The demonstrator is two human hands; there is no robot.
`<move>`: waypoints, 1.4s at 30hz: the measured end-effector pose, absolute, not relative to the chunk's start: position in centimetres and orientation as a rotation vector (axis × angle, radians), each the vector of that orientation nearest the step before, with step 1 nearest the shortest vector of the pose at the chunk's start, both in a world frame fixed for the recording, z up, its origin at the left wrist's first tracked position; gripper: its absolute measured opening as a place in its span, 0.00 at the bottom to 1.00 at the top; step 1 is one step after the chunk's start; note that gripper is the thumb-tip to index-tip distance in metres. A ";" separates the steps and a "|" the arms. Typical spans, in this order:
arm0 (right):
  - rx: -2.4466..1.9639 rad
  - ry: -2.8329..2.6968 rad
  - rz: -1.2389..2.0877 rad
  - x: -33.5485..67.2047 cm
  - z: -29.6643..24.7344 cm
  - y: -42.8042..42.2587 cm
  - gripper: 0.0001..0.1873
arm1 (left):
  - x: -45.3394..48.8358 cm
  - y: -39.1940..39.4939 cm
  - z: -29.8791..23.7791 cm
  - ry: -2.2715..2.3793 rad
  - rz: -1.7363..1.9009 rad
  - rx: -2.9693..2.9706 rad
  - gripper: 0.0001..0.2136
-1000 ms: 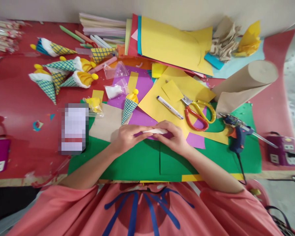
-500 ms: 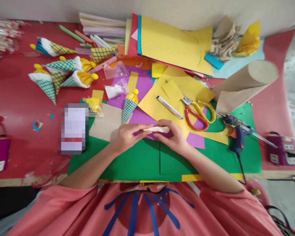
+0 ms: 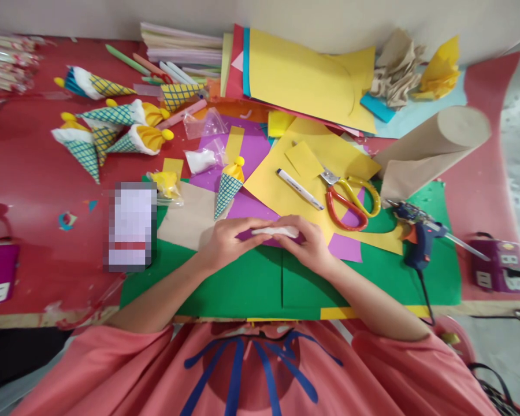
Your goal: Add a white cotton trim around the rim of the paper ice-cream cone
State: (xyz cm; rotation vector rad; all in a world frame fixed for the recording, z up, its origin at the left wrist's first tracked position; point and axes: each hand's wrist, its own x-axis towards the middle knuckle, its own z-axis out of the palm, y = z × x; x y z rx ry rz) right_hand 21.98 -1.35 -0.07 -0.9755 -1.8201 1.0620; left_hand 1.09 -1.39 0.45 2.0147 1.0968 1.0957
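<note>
A thin white strip of what looks like soft modelling clay (image 3: 281,231) lies across between my two hands. My left hand (image 3: 227,242) pinches its left end between thumb and fingers. At the other end my right hand (image 3: 305,240) pinches it too, and the fingertips of both hands nearly meet. Part of the strip is hidden by the fingers. Just beyond my left hand is a small paper cone (image 3: 227,189) with a blue-green grid and a yellow top. Farther off, a plastic bag (image 3: 205,159) holds a white lump.
Red-and-yellow-handled scissors (image 3: 346,202) and a white marker (image 3: 300,189) rest on yellow sheets. A glue gun (image 3: 424,240) is at right, before a brown paper roll (image 3: 433,141). Several finished cones (image 3: 80,147) lie at left, near a blurred phone (image 3: 130,226). Green sheets (image 3: 242,289) cover the front.
My fingers have drawn slightly closer together, and the white strip looks a little straighter and lower. Nothing else on the table has moved.
</note>
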 end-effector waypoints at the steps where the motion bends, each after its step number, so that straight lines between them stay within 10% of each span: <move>1: -0.992 -1.810 1.056 22.0 -0.2 -1.3 0.15 | 1.2 -1.3 0.5 1.110 1.114 2.013 0.07; 12: -0.988 -1.793 1.075 21.9 0.1 -1.2 0.10 | 0.6 -1.3 0.4 1.132 0.974 2.028 0.20; 19: -0.915 -1.829 1.024 22.0 0.2 -1.2 0.14 | 1.0 -1.3 0.8 1.086 1.140 2.098 0.05; 31: -0.930 -1.872 0.958 22.0 0.4 -1.3 0.07 | 0.8 -1.2 0.7 1.045 1.137 2.160 0.09; 38: -0.962 -1.862 0.945 22.0 0.1 -1.2 0.20 | 0.7 -1.2 0.5 1.143 1.162 2.095 0.04; 42: -0.911 -1.863 0.894 21.8 0.3 -1.3 0.09 | 0.5 -1.3 0.3 1.193 1.039 1.950 0.11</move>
